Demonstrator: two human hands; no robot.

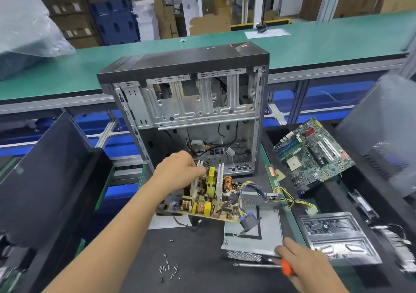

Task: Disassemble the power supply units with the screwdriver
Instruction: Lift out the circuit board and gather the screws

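Fingers point(198, 169) of your left hand point(180, 171) are curled over the top of the power supply circuit board point(207, 202), pinching it by the tall aluminium heat sinks and holding it tilted above the tabletop point(198, 259), with its long axis running left to right in front of you. Your right hand point(301, 263) grips the orange-handled screwdriver point(265, 266), whose shaft lies nearly level and points left, while its fingertips press on the near edge of the power supply's metal casing point(252, 238). That casing sits just right of and below the lifted board, so your left hand alone carries the board and your right hand is the one nearer the shell. The relation to watch is the bundle of yellow and blue wires point(288, 199) that runs from the board's right end across the casing's far wall: the board is free of the shell but appears still tied to it by that harness, so I judge the coming move must carry the board away to the left while you hold the casing down. A scatter of loose screws point(168, 270) lies on the dark mat near your left forearm, well clear of both parts. Behind the board stands the open computer case point(191, 103), its lower bay holding only loose cables. To the right a motherboard point(315, 157) rests tilted in a black bin, and a clear plastic tray point(337, 236) lies just beside the casing.
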